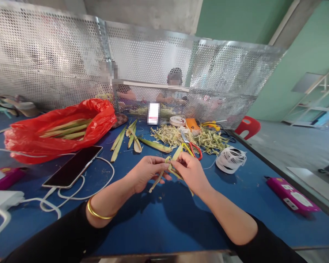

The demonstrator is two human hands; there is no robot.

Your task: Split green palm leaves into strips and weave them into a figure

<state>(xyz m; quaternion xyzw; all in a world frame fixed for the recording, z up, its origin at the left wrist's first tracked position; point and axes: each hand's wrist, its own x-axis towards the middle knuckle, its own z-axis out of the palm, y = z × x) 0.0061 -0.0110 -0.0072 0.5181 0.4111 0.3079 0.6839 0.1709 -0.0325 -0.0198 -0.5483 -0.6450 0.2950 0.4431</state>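
- The left hand (144, 174) and the right hand (189, 171) meet above the middle of the blue worktop (159, 219), both raised a little over its surface.
- Between them is a pale green leaf strip (170, 168), folded or twisted; its loose ends hang down toward the worktop.
- The grip of the left hand is pressed together on the strip, thumb against the fingers; the grip of the right hand pinches the same strip from the other side.
- On the left wrist sits a gold bangle (98, 213), and both arms wear black sleeves.
- To the left lies a dark phone (72, 166) with a white cable (71, 195) curling beside it.
- Behind the phone is a red plastic bag (57, 128), open, with long green leaves inside.
- Some loose leaf pieces (128, 138) lie between the bag and a heap of pale shavings (192, 137).
- Scissors with red handles (193, 148) rest just behind the right hand.
- A spool of white string (230, 159) stands to the right, and near the right edge lies a pink case (290, 195).
- Behind a perforated metal screen (153, 58) two other people sit.
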